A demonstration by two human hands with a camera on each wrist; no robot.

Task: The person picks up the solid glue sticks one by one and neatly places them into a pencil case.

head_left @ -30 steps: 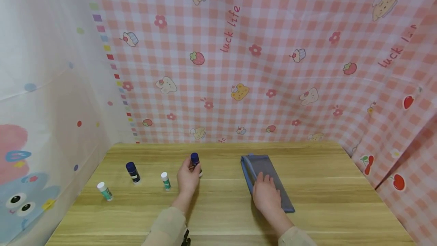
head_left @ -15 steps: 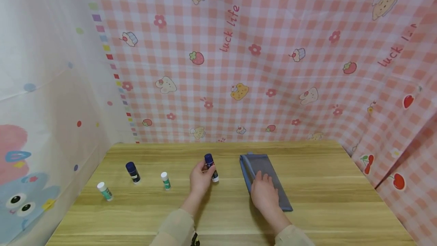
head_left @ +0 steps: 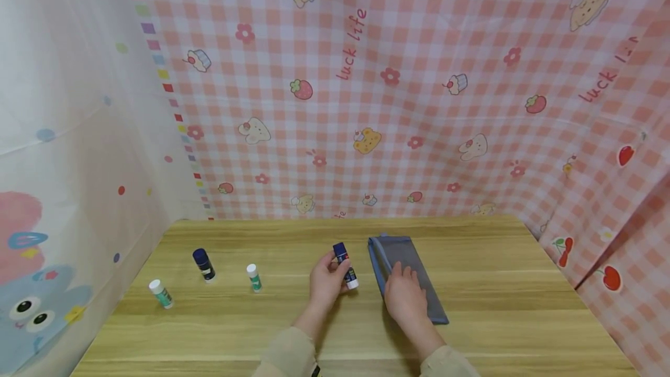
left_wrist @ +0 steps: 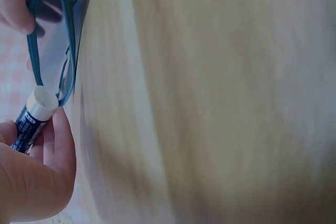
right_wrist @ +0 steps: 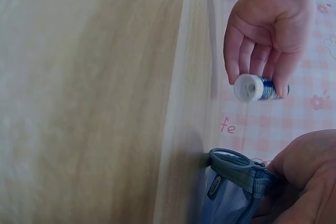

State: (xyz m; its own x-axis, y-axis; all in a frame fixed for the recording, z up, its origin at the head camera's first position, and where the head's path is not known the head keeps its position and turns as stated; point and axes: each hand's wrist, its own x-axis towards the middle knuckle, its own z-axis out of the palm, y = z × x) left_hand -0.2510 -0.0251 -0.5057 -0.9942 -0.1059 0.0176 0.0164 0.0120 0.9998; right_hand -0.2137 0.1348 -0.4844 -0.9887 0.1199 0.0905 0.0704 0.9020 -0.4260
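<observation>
My left hand (head_left: 325, 284) grips a glue stick (head_left: 350, 277) with a dark blue cap and white base between thumb and fingers. It is tilted above the table, just left of a grey mesh zipper pouch (head_left: 410, 253) with blue edging. My right hand (head_left: 405, 294) holds the pouch by its side, fingers over the mesh. In the right wrist view the pouch (right_wrist: 231, 198) gapes at its zipped mouth, with the glue stick (right_wrist: 252, 87) apart from it. In the left wrist view the white end of the glue stick (left_wrist: 43, 102) overlaps the pouch's rim.
On the left of the wooden table (head_left: 497, 284) stand a dark blue glue stick (head_left: 203, 265) and two smaller green-and-white glue sticks (head_left: 254, 277). A pink checked curtain (head_left: 335, 103) hangs behind the table, and a white printed one (head_left: 78, 150) at the left.
My left hand has carried the glue stick rightward, closer to the pouch, and its white base now points more toward the pouch. The right hand and pouch have barely shifted.
</observation>
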